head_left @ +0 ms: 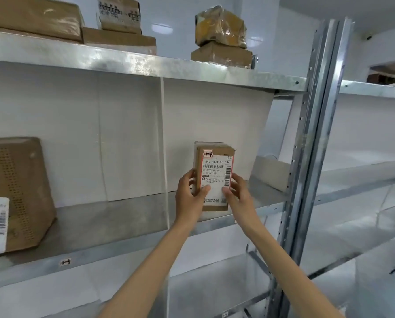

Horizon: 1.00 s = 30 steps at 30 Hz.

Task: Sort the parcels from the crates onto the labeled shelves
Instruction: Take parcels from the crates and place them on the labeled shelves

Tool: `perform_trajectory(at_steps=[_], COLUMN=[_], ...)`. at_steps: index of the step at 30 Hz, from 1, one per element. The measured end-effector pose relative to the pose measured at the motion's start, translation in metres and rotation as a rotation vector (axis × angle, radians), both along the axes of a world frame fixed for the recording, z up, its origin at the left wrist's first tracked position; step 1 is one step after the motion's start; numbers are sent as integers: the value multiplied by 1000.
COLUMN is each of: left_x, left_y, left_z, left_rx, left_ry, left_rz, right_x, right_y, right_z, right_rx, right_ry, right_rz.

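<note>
The placing step was in hand: a small parcel (214, 177) stood on end at the middle shelf (123, 221), near its front edge and toward its right end, close to the steel upright (306, 157). The left hand (189, 196) and right hand (237, 193) gripped it from either side, thumbs pressed on the label face and fingers curled round the side edges. Whether its base touched the shelf could not be told. Its long axis ran vertical, with the printed label facing the person. The next move probably called for settling it flat on its base, then letting go with both hands without tipping it. A large perforated box (19, 191) sat well apart at the left end.
</note>
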<state>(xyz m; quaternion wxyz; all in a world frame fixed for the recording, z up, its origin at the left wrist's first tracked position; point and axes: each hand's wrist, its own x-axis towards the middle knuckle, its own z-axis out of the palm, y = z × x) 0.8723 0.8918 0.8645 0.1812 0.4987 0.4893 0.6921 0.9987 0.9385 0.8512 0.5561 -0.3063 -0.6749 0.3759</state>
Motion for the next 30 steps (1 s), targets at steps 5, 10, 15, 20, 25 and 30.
perform_trajectory(at_steps=[5, 10, 15, 20, 25, 30], left_x=[2, -4, -17, -24, -29, -34], left_y=[22, 30, 33, 44, 55, 61], left_z=[-12, -23, -37, -46, -51, -50], left_rx=[-32, -69, -70, -78, -98, -111], left_ry=[15, 45, 62, 154, 182, 163], left_rz=[122, 241, 357, 409, 408, 391], right_x=[-6, -20, -36, -42, -49, -55], right_y=[36, 54, 61, 70, 80, 86], right_z=[-8, -21, -33, -38, -37, -36], right_rx=[-21, -53, -20, -14, -24, -29], right_ry=[-30, -63, -106, -95, -114, -136], right_rz=[101, 220, 272, 292, 289, 288])
